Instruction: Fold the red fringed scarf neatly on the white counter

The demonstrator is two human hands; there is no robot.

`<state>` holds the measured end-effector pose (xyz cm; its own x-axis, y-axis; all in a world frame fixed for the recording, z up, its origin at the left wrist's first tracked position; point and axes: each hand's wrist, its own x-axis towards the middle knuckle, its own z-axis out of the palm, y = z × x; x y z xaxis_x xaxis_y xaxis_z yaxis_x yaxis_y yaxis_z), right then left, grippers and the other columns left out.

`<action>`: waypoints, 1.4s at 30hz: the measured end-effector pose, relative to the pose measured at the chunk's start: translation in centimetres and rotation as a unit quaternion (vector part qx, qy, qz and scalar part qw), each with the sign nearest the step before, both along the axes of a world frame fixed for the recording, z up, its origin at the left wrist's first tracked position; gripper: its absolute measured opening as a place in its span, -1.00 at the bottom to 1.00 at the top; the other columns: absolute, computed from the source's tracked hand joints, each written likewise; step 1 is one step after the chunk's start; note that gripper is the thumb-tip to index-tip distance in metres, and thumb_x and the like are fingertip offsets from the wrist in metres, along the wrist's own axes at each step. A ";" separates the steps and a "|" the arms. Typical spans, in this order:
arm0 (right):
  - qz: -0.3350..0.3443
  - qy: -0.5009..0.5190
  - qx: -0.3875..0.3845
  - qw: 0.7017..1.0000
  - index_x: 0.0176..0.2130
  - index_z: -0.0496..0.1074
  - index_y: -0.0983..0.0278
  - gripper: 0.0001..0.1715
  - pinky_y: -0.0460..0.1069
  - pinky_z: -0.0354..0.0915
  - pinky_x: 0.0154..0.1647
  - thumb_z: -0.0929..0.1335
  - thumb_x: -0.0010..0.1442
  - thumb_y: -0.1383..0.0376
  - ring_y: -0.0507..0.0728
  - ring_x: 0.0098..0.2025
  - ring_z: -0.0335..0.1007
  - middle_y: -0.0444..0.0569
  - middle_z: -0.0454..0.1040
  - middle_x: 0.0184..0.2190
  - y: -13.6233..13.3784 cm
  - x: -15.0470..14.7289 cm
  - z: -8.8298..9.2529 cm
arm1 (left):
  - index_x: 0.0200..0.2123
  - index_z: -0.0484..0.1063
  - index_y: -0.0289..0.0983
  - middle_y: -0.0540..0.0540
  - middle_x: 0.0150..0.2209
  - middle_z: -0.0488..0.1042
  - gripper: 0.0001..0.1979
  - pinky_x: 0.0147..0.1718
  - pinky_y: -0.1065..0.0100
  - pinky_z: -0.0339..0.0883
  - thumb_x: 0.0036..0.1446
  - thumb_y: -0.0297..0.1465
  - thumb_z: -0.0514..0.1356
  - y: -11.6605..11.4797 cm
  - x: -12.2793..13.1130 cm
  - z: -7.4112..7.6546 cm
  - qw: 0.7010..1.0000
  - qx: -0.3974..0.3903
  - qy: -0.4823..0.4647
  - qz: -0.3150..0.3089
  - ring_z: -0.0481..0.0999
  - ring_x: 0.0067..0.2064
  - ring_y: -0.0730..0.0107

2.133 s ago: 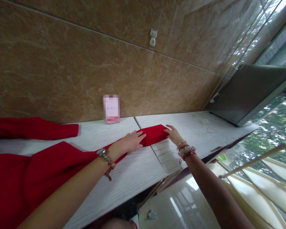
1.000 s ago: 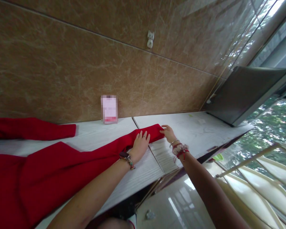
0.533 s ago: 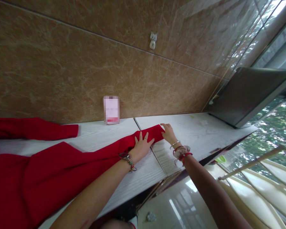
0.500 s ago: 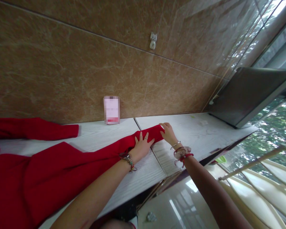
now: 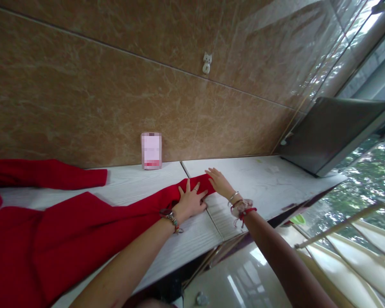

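Note:
A red long-sleeved garment (image 5: 80, 231) lies spread over a white wood-grain tabletop (image 5: 244, 179), running off the left edge of the view. One sleeve stretches right across a seam in the top. My left hand (image 5: 191, 201) rests on that sleeve near its end, fingers spread, with a ring on one finger. At the cuff, my right hand (image 5: 220, 182) lies with fingers extended over the cloth's end, some fingertips past it on the white surface. The other red sleeve (image 5: 83, 176) lies flat farther back, near the wall.
A pink-framed phone-like item (image 5: 151, 150), its face blurred, leans on the brown tiled wall (image 5: 93, 98). A white cat-shaped hook (image 5: 207, 63) is fixed above. At right stand a dark grey panel (image 5: 333, 132) and a pale railing (image 5: 346, 222); shiny floor lies below the front edge.
My right hand has loosened from the cuff's corner and slid slightly left, its fingers now flatter over the sleeve's end. My left hand stays on the sleeve. The view has shifted slightly.

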<state>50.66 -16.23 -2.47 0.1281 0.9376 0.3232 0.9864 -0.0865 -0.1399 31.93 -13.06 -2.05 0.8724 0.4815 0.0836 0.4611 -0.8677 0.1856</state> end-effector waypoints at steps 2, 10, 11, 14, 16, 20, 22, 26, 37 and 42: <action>0.044 -0.031 -0.056 0.997 0.12 0.17 0.18 -0.50 0.19 -0.01 0.14 0.13 0.18 0.37 0.18 0.17 0.03 0.02 0.20 0.13 0.5 -1.1 0.1 | 0.14 0.09 0.02 -0.06 0.24 -0.03 -0.48 -0.11 -0.42 -0.12 0.09 -0.12 -0.01 0.0 -0.2 0.0 1.000 0.004 -0.009 0.000 -0.23 0.19 -0.37; -0.045 -0.045 -0.113 0.992 0.16 0.09 0.05 -0.51 0.31 -0.01 0.09 0.09 0.24 0.27 0.22 0.21 -0.04 -0.05 0.09 0.19 -0.3 -0.6 0.0 | 0.21 -0.03 -0.18 -0.10 0.24 -0.02 -0.32 -0.01 -0.26 -0.08 0.07 -0.02 -0.03 0.1 -1.7 -0.1 1.000 0.020 0.001 0.016 -0.13 0.17 -0.37; -0.058 -0.050 -0.117 0.990 0.15 0.09 0.04 -0.50 0.32 0.00 0.08 0.09 0.23 0.28 0.22 0.20 -0.03 -0.06 0.09 0.19 -0.4 -0.3 0.1 | 0.21 -0.04 -0.19 -0.12 0.24 -0.04 -0.31 0.00 -0.23 -0.07 0.07 -0.02 -0.04 0.1 -1.9 -0.2 0.999 0.024 -0.001 0.021 -0.12 0.17 -0.36; -0.089 -0.070 -0.116 0.987 0.15 0.11 0.06 -0.49 0.34 -0.02 0.08 0.11 0.22 0.30 0.26 0.19 0.01 -0.02 0.11 0.18 -0.6 0.1 0.6 | 0.20 0.00 -0.18 -0.19 0.25 -0.10 -0.34 0.01 -0.18 -0.07 0.08 0.00 -0.05 -0.1 -2.3 -0.5 0.998 0.043 -0.013 0.047 -0.07 0.17 -0.32; -0.072 -0.083 -0.097 0.989 0.16 0.10 0.09 -0.48 0.34 -0.06 0.10 0.11 0.21 0.31 0.26 0.20 -0.04 0.00 0.08 0.19 -0.7 -0.1 0.7 | 0.19 0.02 -0.17 -0.25 0.25 -0.13 -0.34 0.01 -0.15 -0.07 0.08 0.01 -0.06 -0.3 -2.3 -0.7 0.997 0.051 -0.021 0.062 -0.04 0.17 -0.30; 0.024 -0.061 -0.096 0.993 0.17 0.08 0.11 -0.50 0.26 -0.05 0.14 0.09 0.24 0.31 0.19 0.22 -0.06 -0.01 0.08 0.20 -1.0 -0.6 0.1 | 0.19 0.03 -0.18 -0.30 0.24 -0.09 -0.33 0.02 -0.14 -0.08 0.07 0.01 -0.04 -0.3 -2.4 -0.5 0.997 0.044 -0.021 0.062 -0.05 0.17 -0.30; 0.009 -0.031 -0.100 0.994 0.13 0.14 0.08 -0.55 0.26 0.03 0.09 0.12 0.24 0.27 0.20 0.18 0.02 0.00 0.14 0.17 -1.2 -0.4 -0.3 | 0.18 0.03 -0.16 -0.30 0.23 -0.07 -0.34 0.02 -0.14 -0.08 0.07 0.01 -0.03 -0.3 -2.5 -0.4 0.998 0.035 -0.014 0.059 -0.06 0.18 -0.31; -0.045 -0.003 -0.073 0.996 -0.01 0.26 0.26 -0.63 0.15 0.28 -0.12 0.25 0.19 0.21 0.15 -0.08 0.29 0.02 0.30 -0.03 -1.4 0.7 0.0 | 0.18 0.03 -0.11 -0.25 0.25 -0.09 -0.36 0.02 -0.16 -0.10 0.07 0.00 -0.03 -0.2 -3.0 -0.3 0.998 0.024 -0.006 0.056 -0.07 0.18 -0.30; 0.009 -0.037 -0.111 0.993 0.15 0.11 0.12 -0.50 0.24 0.02 0.11 0.10 0.22 0.27 0.19 0.21 -0.04 0.00 0.09 0.19 0.4 -1.6 -1.1 | 0.18 0.03 -0.12 -0.23 0.25 -0.12 -0.38 0.04 -0.14 -0.13 0.09 -0.02 -0.05 -0.4 -3.5 -0.4 0.998 0.022 -0.012 0.060 -0.08 0.19 -0.26; -0.064 -0.021 -0.116 0.991 0.13 0.13 0.02 -0.50 0.30 0.11 0.03 0.10 0.21 0.31 0.21 0.16 0.07 -0.06 0.18 0.15 -0.2 1.0 -0.7 | 0.18 0.04 -0.10 -0.20 0.25 -0.11 -0.40 0.06 -0.12 -0.15 0.09 -0.04 -0.03 -0.6 -3.9 -0.4 0.998 0.023 -0.015 0.063 -0.09 0.20 -0.22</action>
